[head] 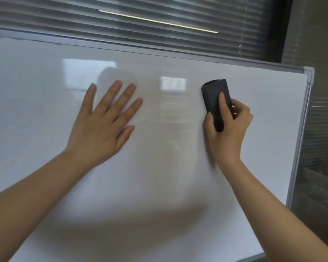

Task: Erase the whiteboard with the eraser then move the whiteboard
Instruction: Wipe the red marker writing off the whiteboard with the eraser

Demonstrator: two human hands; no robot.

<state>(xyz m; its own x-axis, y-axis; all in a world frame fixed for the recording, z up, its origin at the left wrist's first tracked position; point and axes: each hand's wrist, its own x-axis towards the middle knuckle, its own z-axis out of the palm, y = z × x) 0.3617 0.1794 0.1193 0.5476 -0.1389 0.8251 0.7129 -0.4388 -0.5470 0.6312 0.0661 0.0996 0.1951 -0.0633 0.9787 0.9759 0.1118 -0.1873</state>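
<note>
Window blinds (pixel 159 25) behind whiteboard (pixel 159 176); right hand (pixel 228 127) grips eraser (pixel 215 99).

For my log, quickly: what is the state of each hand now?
Left hand: open, fingers spread flat on the whiteboard.
Right hand: closed, gripping the black eraser.

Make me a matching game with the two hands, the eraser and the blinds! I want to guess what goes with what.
Things:
1. left hand
2. right hand
3. eraser
4. blinds

Descriptions:
A. black, against the whiteboard near its right edge
B. above the board's top edge
C. fingers spread, flat on the board
D. fingers curled round the eraser

Right pairs: 1-C, 2-D, 3-A, 4-B
</note>
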